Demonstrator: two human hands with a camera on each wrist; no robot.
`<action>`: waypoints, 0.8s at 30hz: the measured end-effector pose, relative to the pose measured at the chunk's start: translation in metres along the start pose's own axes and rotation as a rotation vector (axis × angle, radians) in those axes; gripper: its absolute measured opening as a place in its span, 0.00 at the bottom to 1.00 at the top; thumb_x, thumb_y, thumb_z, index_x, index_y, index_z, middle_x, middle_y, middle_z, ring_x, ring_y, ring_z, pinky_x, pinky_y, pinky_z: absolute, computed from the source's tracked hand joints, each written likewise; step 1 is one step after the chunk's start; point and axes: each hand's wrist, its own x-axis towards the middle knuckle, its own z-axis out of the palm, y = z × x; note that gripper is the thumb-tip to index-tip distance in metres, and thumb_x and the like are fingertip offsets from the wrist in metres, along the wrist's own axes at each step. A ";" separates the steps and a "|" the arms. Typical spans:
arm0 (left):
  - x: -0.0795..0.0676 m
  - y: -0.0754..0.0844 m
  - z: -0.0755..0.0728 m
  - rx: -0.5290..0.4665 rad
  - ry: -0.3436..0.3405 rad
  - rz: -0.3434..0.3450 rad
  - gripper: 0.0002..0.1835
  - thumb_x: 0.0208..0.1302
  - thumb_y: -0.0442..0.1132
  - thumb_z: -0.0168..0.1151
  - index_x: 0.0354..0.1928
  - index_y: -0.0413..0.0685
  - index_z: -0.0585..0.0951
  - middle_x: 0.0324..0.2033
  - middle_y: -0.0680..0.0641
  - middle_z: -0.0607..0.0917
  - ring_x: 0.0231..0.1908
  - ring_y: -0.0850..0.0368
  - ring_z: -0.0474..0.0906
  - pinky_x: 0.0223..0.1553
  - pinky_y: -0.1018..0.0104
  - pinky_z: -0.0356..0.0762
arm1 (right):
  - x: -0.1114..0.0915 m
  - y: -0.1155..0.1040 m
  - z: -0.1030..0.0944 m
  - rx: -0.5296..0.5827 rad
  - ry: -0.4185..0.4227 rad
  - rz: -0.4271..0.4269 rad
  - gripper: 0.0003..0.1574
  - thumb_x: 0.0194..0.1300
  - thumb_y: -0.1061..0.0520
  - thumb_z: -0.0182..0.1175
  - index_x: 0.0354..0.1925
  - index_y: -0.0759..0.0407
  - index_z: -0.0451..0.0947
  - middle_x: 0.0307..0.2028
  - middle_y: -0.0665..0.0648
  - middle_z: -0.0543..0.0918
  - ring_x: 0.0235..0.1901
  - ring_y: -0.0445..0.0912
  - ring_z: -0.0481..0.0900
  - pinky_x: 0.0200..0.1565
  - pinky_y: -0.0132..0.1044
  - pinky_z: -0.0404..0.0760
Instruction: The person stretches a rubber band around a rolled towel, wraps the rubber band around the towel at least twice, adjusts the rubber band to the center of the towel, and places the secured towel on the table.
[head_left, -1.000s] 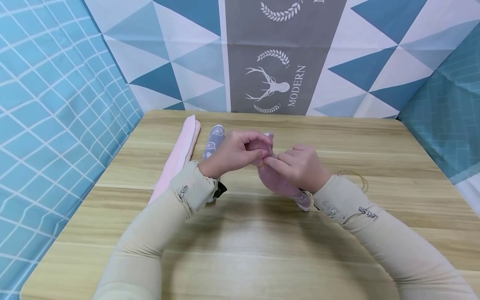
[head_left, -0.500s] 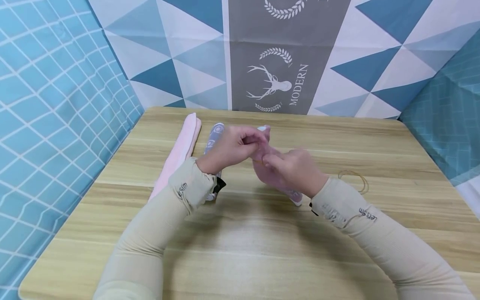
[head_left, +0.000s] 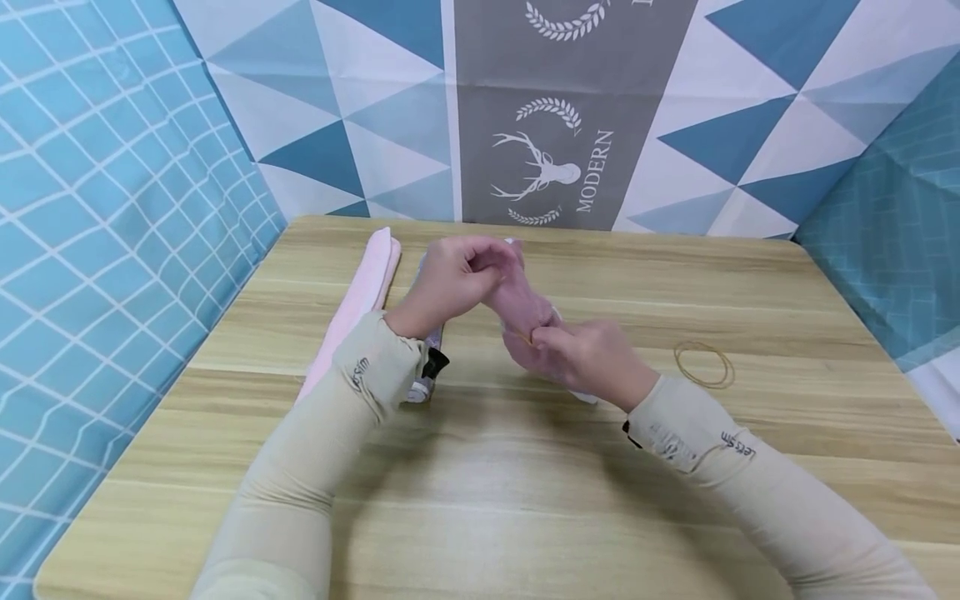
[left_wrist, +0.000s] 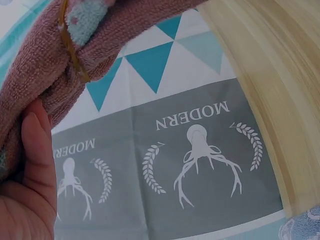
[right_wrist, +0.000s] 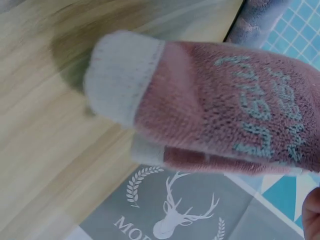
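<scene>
A mauve towel (head_left: 517, 304), folded long and narrow, is held up over the table between both hands. A yellow-brown rubber band (left_wrist: 70, 47) goes around it. My left hand (head_left: 450, 279) grips the towel's upper part, its thumb pressed on the cloth in the left wrist view. My right hand (head_left: 600, 358) pinches the rubber band at the towel's middle, fingers curled in. In the right wrist view, the towel's free end (right_wrist: 200, 95) shows a white border and pale teal lettering. The right fingers are mostly hidden there.
Left of the hands, a long folded pink towel (head_left: 348, 325) lies on the wooden table (head_left: 480, 500). Beside it is a grey-blue patterned towel (left_wrist: 302, 227), partly hidden by the left arm in the head view. Loose rubber bands (head_left: 705, 365) lie right of the right hand.
The hands have drawn apart, the left up and leftward, the right slightly down. The rubber band now sits farther from the left hand, and more towel shows between the hands.
</scene>
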 end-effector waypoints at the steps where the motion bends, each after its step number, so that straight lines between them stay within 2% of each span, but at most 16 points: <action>1: 0.001 0.001 0.000 0.000 0.004 -0.010 0.10 0.52 0.21 0.56 0.34 0.34 0.85 0.30 0.41 0.86 0.26 0.56 0.76 0.31 0.73 0.73 | -0.001 0.001 0.000 0.010 -0.003 0.004 0.10 0.49 0.67 0.61 0.34 0.63 0.77 0.11 0.50 0.71 0.08 0.38 0.62 0.10 0.29 0.59; 5: -0.002 0.006 0.007 -0.031 -0.051 -0.019 0.08 0.53 0.21 0.58 0.34 0.31 0.84 0.33 0.39 0.86 0.33 0.51 0.82 0.37 0.71 0.79 | -0.005 0.004 -0.003 0.038 -0.049 0.036 0.12 0.49 0.70 0.58 0.35 0.62 0.76 0.11 0.50 0.69 0.09 0.37 0.60 0.10 0.28 0.59; 6: -0.003 0.007 0.008 -0.036 -0.068 -0.024 0.08 0.53 0.22 0.58 0.34 0.30 0.84 0.33 0.38 0.86 0.33 0.51 0.82 0.37 0.71 0.79 | -0.005 0.005 -0.004 0.064 -0.063 0.061 0.11 0.50 0.71 0.58 0.34 0.62 0.76 0.12 0.50 0.71 0.10 0.37 0.63 0.12 0.27 0.62; 9: -0.004 0.010 0.010 -0.052 -0.130 -0.040 0.06 0.56 0.25 0.61 0.35 0.31 0.84 0.32 0.40 0.86 0.29 0.56 0.79 0.33 0.72 0.76 | -0.004 0.009 -0.007 0.204 -0.092 0.196 0.11 0.56 0.75 0.56 0.33 0.62 0.73 0.17 0.52 0.75 0.16 0.41 0.71 0.19 0.30 0.72; 11: -0.005 0.009 0.008 -0.053 -0.166 -0.032 0.07 0.59 0.29 0.62 0.38 0.33 0.84 0.31 0.43 0.85 0.25 0.58 0.73 0.28 0.71 0.71 | -0.001 0.012 -0.009 0.347 -0.091 0.309 0.10 0.59 0.77 0.54 0.33 0.64 0.71 0.21 0.55 0.77 0.21 0.45 0.74 0.24 0.34 0.76; 13: -0.004 0.005 0.004 -0.039 -0.225 0.011 0.09 0.60 0.32 0.63 0.41 0.35 0.83 0.32 0.43 0.83 0.25 0.57 0.69 0.27 0.69 0.68 | 0.002 0.014 -0.012 0.477 -0.084 0.403 0.10 0.61 0.78 0.51 0.32 0.66 0.70 0.23 0.55 0.77 0.24 0.45 0.75 0.27 0.34 0.77; 15: -0.003 0.002 -0.001 -0.015 -0.286 0.056 0.12 0.61 0.36 0.62 0.45 0.37 0.82 0.36 0.42 0.79 0.30 0.54 0.69 0.31 0.66 0.68 | 0.004 0.017 -0.014 0.574 -0.078 0.451 0.10 0.63 0.78 0.48 0.31 0.68 0.69 0.22 0.55 0.75 0.23 0.44 0.74 0.25 0.33 0.76; 18: -0.002 -0.003 -0.009 0.032 -0.355 0.113 0.18 0.58 0.40 0.65 0.50 0.40 0.80 0.49 0.38 0.74 0.48 0.49 0.67 0.48 0.58 0.67 | 0.003 0.023 -0.017 0.708 -0.085 0.486 0.08 0.66 0.76 0.46 0.32 0.70 0.68 0.22 0.54 0.74 0.22 0.40 0.72 0.25 0.30 0.74; 21: -0.002 -0.005 -0.014 0.041 -0.413 0.156 0.25 0.52 0.41 0.70 0.53 0.42 0.78 0.60 0.37 0.69 0.63 0.47 0.58 0.61 0.51 0.55 | 0.000 0.029 -0.019 0.860 -0.105 0.506 0.09 0.71 0.68 0.45 0.33 0.73 0.66 0.24 0.51 0.74 0.24 0.37 0.72 0.26 0.28 0.75; 22: -0.002 -0.005 -0.015 0.035 -0.426 0.189 0.26 0.50 0.40 0.72 0.53 0.42 0.78 0.61 0.37 0.70 0.64 0.46 0.57 0.63 0.50 0.53 | -0.001 0.030 -0.020 0.900 -0.113 0.511 0.11 0.72 0.65 0.45 0.33 0.74 0.65 0.25 0.49 0.75 0.25 0.37 0.73 0.27 0.28 0.75; 24: -0.001 -0.004 -0.014 0.059 -0.423 0.298 0.26 0.48 0.36 0.73 0.52 0.41 0.79 0.58 0.37 0.73 0.63 0.45 0.61 0.65 0.52 0.53 | -0.001 0.032 -0.024 0.976 -0.132 0.531 0.16 0.73 0.60 0.45 0.35 0.76 0.65 0.29 0.46 0.76 0.27 0.36 0.75 0.29 0.28 0.77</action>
